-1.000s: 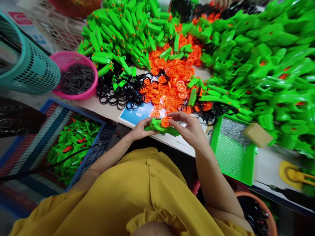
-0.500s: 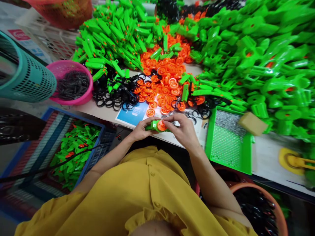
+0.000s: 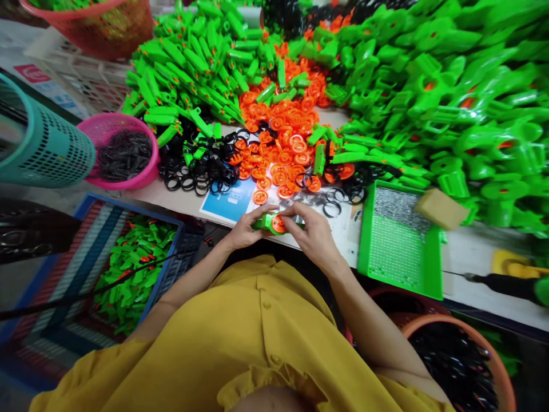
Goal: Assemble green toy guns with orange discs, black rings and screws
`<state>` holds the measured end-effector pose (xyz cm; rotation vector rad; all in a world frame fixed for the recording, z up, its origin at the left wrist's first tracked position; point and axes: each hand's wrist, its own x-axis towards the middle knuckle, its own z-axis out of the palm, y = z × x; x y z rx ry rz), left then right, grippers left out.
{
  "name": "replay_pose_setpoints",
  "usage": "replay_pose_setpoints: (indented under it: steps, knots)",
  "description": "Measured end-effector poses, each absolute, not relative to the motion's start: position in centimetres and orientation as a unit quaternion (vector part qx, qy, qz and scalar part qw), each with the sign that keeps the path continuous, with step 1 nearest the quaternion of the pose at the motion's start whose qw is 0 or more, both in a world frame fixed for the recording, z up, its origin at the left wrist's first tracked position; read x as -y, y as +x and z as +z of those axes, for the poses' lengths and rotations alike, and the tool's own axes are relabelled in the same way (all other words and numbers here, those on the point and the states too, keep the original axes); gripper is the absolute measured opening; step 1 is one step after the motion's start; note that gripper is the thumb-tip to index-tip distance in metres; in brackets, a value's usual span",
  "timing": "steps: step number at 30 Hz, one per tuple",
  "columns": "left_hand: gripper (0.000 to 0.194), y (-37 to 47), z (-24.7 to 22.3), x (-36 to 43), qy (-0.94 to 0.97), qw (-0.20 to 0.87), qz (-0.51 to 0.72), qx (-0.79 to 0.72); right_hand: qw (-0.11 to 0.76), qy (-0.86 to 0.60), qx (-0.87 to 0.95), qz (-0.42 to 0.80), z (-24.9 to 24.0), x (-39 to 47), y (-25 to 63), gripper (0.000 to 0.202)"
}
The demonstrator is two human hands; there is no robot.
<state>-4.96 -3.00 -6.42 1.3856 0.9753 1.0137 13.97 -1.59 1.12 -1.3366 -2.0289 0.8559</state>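
My left hand (image 3: pixel 247 230) is closed around a small green plastic part (image 3: pixel 266 222) at the table's front edge. An orange plastic disc (image 3: pixel 278 224) sits on the side of that part. My right hand (image 3: pixel 315 233) is closed, with thumb and fingertips pinching at the disc's right edge. The fingers partly hide both pieces. Just beyond my hands lie loose orange discs (image 3: pixel 283 174) in a heap, with black rings (image 3: pixel 187 182) to the left and a few more black rings (image 3: pixel 331 209) close by my right hand.
A green tray (image 3: pixel 364 252) of small metal pieces stands at right, a tan block (image 3: pixel 441 209) on its rim. Green plastic parts (image 3: pixel 429 97) pile high behind. A black powered screwdriver (image 3: pixel 501 281) points in from the right. At left are a pink basket (image 3: pixel 155 163) and a blue crate (image 3: pixel 165 269).
The green part with its disc has shifted slightly left and turned a little in my hands. The black screwdriver now shows at the right. The whole view has moved slightly.
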Motion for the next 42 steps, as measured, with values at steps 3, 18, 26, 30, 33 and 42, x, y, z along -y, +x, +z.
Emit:
replay_pose_setpoints:
  steps: [3, 18, 26, 30, 33, 42]
  knots:
    - [0.082, -5.8, -5.4, 3.3, 0.628, 0.554, 0.366, -0.405, 0.252, -0.508, 0.745, 0.351, 1.6, 2.1, 13.4, 0.010]
    - [0.062, -9.3, -3.9, 4.7, 0.572, 0.544, 0.390, -0.474, 0.407, -0.557, 0.657, 0.305, -1.0, 0.5, 17.6, 0.007]
    - [0.058, -8.9, -3.8, 4.3, 0.539, 0.619, 0.340, -0.459, 0.222, -0.601, 0.743, 0.192, -4.7, -1.3, 20.0, 0.028]
    - [0.059, -8.1, -4.0, 3.8, 0.541, 0.628, 0.326, -0.454, 0.139, -0.595, 0.778, 0.145, -5.0, -1.9, 19.1, 0.027]
    - [0.060, -7.5, -4.4, 3.5, 0.547, 0.628, 0.330, -0.445, 0.118, -0.591, 0.788, 0.125, -5.4, -2.5, 19.2, 0.025]
    - [0.068, -5.6, -4.4, 2.7, 0.654, 0.532, 0.349, -0.410, 0.339, -0.493, 0.770, 0.221, -1.1, -0.3, 19.9, 0.017]
